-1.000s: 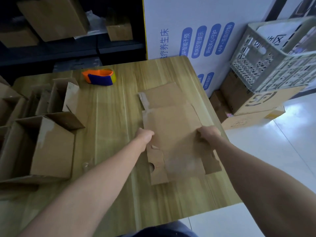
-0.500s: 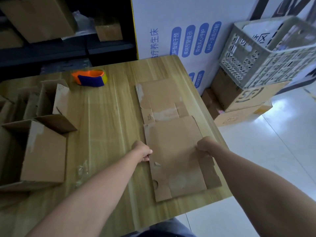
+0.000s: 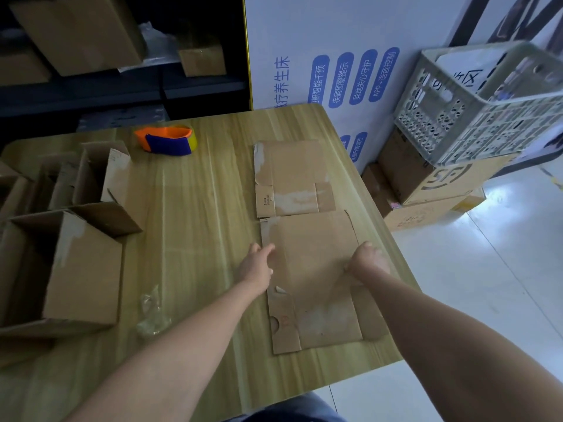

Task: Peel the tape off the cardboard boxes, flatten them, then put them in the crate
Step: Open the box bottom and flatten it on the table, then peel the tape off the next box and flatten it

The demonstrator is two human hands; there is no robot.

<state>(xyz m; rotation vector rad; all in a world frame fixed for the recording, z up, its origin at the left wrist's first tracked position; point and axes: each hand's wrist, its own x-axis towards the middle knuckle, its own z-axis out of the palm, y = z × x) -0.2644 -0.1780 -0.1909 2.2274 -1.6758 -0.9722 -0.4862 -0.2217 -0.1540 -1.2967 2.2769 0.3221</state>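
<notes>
A flattened cardboard box [image 3: 316,287] lies on the wooden table [image 3: 195,226] near its right front corner. My left hand [image 3: 256,266] holds its left edge, thumb and forefinger either side of the rim. My right hand [image 3: 368,257] grips its right edge with curled fingers. A second flattened box [image 3: 289,175] lies just beyond it, edge to edge. The grey plastic crate [image 3: 475,117] sits tilted on stacked cartons off the table's right side.
Several open upright boxes [image 3: 82,269] stand at the table's left. An orange and blue tape dispenser [image 3: 166,140] lies at the back. A crumpled wad of clear tape [image 3: 152,312] lies left of my left arm. Cartons [image 3: 432,190] stand on the white floor under the crate.
Both hands have drawn the near flattened box toward me, uncovering the second flat box that it overlapped. My view has shifted slightly left.
</notes>
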